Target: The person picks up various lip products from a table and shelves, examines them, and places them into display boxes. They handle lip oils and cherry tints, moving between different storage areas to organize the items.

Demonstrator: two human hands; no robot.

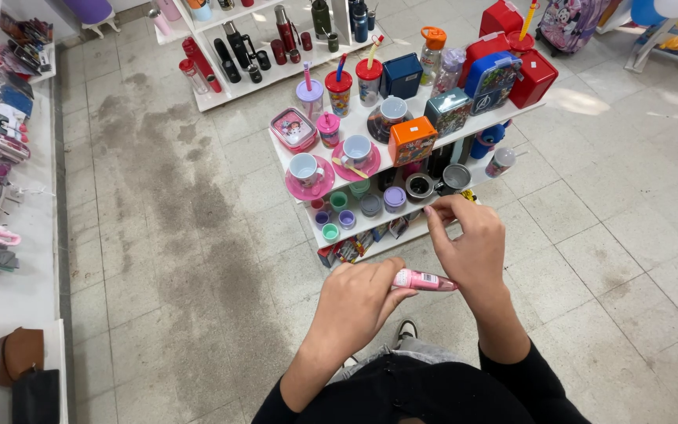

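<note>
My left hand grips a small pink tube-shaped item with a label, held level in front of my body. My right hand is above its right end, wrist against the tube, with the fingertips pinched together near the lower shelf's front edge. Whether those fingers hold something small I cannot tell. Just beyond the hands stands a white tiered shelf unit with small coloured cups on its lower level and pink cup-and-saucer sets on its upper level.
The upper shelf also carries tumblers with straws, lunch boxes and red boxes. A second white shelf with dark flasks stands behind. A white display with accessories runs along the left. The floor is stained grey tile.
</note>
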